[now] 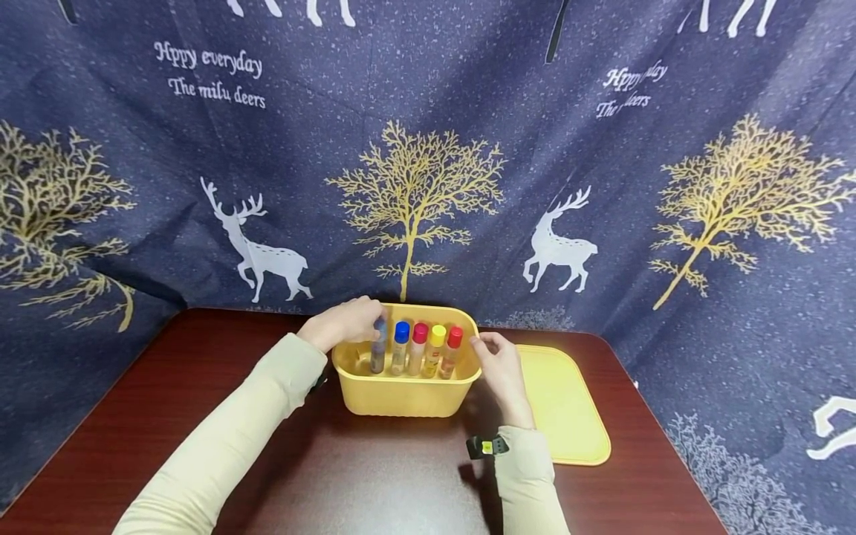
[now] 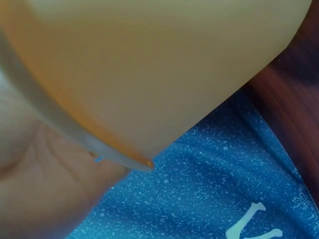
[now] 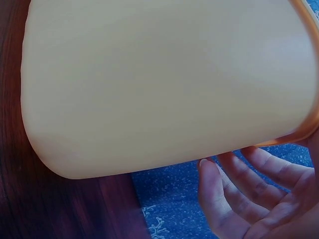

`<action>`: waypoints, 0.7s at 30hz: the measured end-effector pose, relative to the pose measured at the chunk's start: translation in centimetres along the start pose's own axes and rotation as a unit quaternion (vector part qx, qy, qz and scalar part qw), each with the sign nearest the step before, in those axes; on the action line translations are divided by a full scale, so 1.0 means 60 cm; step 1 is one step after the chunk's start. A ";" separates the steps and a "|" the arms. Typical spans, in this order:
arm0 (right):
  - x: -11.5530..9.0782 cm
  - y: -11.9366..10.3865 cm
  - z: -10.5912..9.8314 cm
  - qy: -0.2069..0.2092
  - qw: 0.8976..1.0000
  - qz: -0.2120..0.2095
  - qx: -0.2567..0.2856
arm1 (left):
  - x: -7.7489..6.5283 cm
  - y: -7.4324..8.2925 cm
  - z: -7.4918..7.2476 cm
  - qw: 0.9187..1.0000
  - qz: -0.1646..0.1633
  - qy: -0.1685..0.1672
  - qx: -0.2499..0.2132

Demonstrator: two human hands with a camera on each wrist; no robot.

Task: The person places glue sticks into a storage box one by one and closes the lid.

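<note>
A yellow plastic box (image 1: 404, 397) stands on the table with several small clear bottles upright in a row inside. My left hand (image 1: 344, 325) reaches over the box's left rim and pinches the top of the leftmost bottle (image 1: 377, 358), whose contents look dark. Beside that bottle stand a blue-capped bottle (image 1: 400, 348), a dark-pink-capped bottle (image 1: 417, 349), a yellow-capped bottle (image 1: 434, 351) and a red-capped bottle (image 1: 451, 353). At the right end, my right hand (image 1: 500, 368) holds the box's rim, its fingers (image 3: 212, 184) against the outer wall. In the left wrist view, the box wall hides the left fingertips.
A flat yellow lid (image 1: 568, 409) lies on the dark reddish-brown table (image 1: 374, 483), right of the box. Behind the table hangs a dark blue cloth (image 1: 468, 96) printed with deer and trees. A black strap (image 1: 487, 446) is on the right wrist.
</note>
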State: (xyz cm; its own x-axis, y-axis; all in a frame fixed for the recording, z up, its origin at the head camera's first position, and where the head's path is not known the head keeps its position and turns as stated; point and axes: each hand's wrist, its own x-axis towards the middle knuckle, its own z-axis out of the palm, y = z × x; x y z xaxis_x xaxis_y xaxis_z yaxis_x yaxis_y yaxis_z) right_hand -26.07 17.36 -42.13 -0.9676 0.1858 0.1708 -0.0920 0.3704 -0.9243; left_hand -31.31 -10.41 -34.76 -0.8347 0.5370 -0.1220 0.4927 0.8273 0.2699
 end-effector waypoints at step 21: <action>0.003 0.006 0.002 -0.004 1.000 -0.011 0.008 | -0.018 0.005 0.004 0.998 0.000 0.044 -0.042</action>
State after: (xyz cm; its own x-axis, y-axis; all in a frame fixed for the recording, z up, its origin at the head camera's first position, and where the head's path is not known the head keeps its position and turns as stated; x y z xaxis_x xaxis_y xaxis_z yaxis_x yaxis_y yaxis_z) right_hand -26.30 17.41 -42.44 -0.9671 0.1703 0.1888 -0.1172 0.3604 -0.9254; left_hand -30.19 -10.69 -34.78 -0.8547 0.5177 -0.0383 0.4739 0.8083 0.3494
